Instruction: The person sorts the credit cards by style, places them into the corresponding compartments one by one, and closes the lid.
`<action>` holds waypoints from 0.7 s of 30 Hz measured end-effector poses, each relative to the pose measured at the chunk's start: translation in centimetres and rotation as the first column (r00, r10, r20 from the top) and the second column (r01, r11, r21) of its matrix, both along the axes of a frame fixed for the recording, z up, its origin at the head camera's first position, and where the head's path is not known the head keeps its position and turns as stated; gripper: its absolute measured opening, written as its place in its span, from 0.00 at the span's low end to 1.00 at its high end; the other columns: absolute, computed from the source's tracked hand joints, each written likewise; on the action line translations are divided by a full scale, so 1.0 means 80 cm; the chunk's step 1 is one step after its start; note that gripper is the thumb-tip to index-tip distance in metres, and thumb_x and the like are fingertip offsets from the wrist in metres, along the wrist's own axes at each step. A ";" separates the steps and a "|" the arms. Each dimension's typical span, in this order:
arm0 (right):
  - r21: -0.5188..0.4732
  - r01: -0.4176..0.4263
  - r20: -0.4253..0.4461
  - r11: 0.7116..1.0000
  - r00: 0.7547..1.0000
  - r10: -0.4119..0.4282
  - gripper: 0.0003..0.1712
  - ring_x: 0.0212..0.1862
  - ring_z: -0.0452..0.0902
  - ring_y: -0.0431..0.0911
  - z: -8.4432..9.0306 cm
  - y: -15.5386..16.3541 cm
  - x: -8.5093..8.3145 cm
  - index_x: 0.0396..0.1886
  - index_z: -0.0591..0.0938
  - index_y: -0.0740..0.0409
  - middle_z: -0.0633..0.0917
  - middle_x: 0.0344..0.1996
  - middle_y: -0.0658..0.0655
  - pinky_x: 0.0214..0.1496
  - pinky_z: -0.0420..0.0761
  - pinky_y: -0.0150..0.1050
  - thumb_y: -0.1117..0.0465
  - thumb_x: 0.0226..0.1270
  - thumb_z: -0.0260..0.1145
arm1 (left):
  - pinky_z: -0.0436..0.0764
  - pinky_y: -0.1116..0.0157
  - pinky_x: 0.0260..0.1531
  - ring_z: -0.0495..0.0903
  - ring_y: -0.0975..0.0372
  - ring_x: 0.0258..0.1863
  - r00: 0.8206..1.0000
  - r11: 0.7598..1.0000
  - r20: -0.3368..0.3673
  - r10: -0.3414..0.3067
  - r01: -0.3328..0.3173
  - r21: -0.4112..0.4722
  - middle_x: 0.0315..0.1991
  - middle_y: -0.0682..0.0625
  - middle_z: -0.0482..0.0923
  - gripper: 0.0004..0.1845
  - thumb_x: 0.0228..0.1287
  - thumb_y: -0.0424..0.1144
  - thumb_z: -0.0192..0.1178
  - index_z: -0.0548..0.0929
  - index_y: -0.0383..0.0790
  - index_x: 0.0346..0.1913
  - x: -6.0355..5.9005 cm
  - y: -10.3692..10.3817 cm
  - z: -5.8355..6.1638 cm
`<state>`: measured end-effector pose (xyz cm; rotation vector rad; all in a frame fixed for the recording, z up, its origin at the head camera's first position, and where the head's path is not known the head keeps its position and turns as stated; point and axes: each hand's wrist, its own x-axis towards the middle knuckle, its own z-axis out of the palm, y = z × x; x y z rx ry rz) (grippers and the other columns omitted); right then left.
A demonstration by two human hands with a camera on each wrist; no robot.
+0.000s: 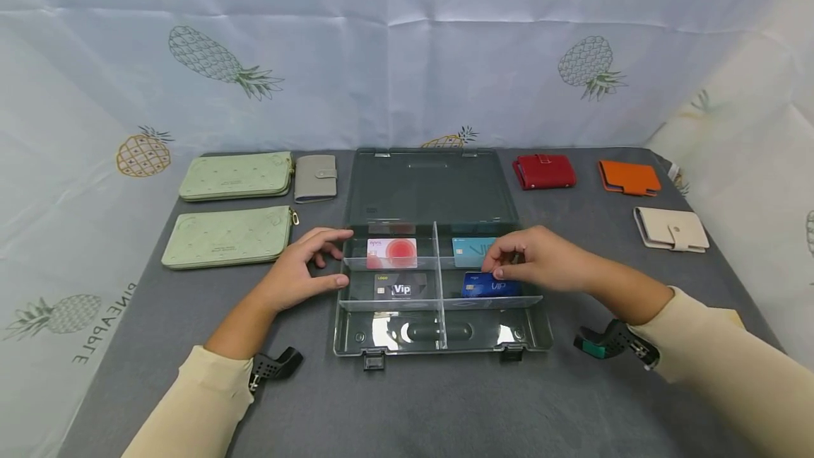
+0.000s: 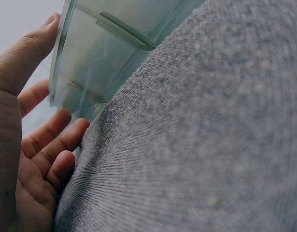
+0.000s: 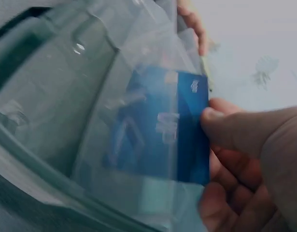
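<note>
Cream sleeves frame the near edge of the grey tabletop (image 1: 407,408), and between them sits a clear plastic organizer box (image 1: 439,341) with its lid thrown back. Four of its divided compartments hold a card each: a pink-and-white card (image 1: 391,252) and a black VIP card (image 1: 400,287) on the side toward the left hand, a teal card (image 1: 470,251) just beyond the right hand's fingertips, and the blue VIP card (image 1: 486,285) under that hand. By the look of it the sorting is well along — the blue card seems to be the one in hand, standing in its compartment and not yet let go. The nearest row of compartments shows no cards.

The right hand (image 1: 540,260) reaches in from the box's right side, thumb and fingers pinching the blue card's top edge; the right wrist view shows the thumb pressed on the card's face. The left hand (image 1: 305,267) steadies the box — thumb against its left wall, fingers relaxed alongside. Wallets (image 1: 235,175) lie well beyond both hands, untouched.
</note>
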<state>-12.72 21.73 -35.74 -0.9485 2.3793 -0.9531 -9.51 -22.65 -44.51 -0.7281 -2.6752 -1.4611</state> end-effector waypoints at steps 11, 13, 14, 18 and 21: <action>0.055 -0.003 -0.349 0.999 0.937 0.022 0.10 0.37 0.82 0.35 -0.018 -0.015 0.022 0.41 0.93 0.50 0.91 0.41 0.43 0.36 0.81 0.35 0.70 0.65 0.78 | 0.76 0.64 0.44 0.82 0.60 0.49 1.000 1.000 0.000 0.001 -0.001 -0.003 0.63 0.50 0.79 0.38 0.59 0.39 0.80 0.79 0.49 0.74 -0.001 -0.001 0.000; 0.063 -0.007 -0.388 0.998 0.921 0.031 0.11 0.38 0.83 0.35 -0.021 -0.014 0.023 0.41 0.93 0.51 0.91 0.41 0.43 0.36 0.81 0.35 0.70 0.64 0.79 | 0.76 0.64 0.44 0.82 0.60 0.49 1.000 1.000 0.003 0.002 -0.002 -0.005 0.63 0.50 0.78 0.38 0.59 0.39 0.80 0.79 0.49 0.74 -0.001 -0.001 0.000; 0.067 -0.007 -0.402 0.998 0.915 0.033 0.11 0.38 0.84 0.36 -0.023 -0.014 0.024 0.42 0.93 0.51 0.91 0.42 0.43 0.37 0.82 0.35 0.70 0.64 0.79 | 0.76 0.64 0.44 0.82 0.60 0.50 1.000 1.000 0.003 0.003 -0.003 -0.006 0.63 0.50 0.78 0.38 0.59 0.39 0.80 0.79 0.49 0.74 -0.001 -0.001 -0.001; 0.066 -0.009 -0.451 0.998 0.892 0.038 0.14 0.43 0.87 0.39 -0.027 -0.010 0.028 0.45 0.93 0.51 0.92 0.44 0.45 0.42 0.86 0.40 0.69 0.61 0.82 | 0.76 0.64 0.44 0.82 0.60 0.49 1.000 1.000 0.003 0.007 -0.007 -0.006 0.63 0.51 0.78 0.38 0.59 0.39 0.80 0.79 0.49 0.74 0.000 -0.001 -0.001; 0.039 -0.006 -0.487 0.999 0.873 0.025 0.17 0.47 0.88 0.42 -0.031 -0.004 0.032 0.47 0.93 0.52 0.92 0.46 0.48 0.44 0.86 0.42 0.68 0.59 0.83 | 0.76 0.64 0.44 0.82 0.60 0.49 1.000 1.000 0.003 0.006 -0.006 -0.005 0.63 0.51 0.79 0.38 0.59 0.39 0.80 0.79 0.50 0.74 0.000 0.000 0.000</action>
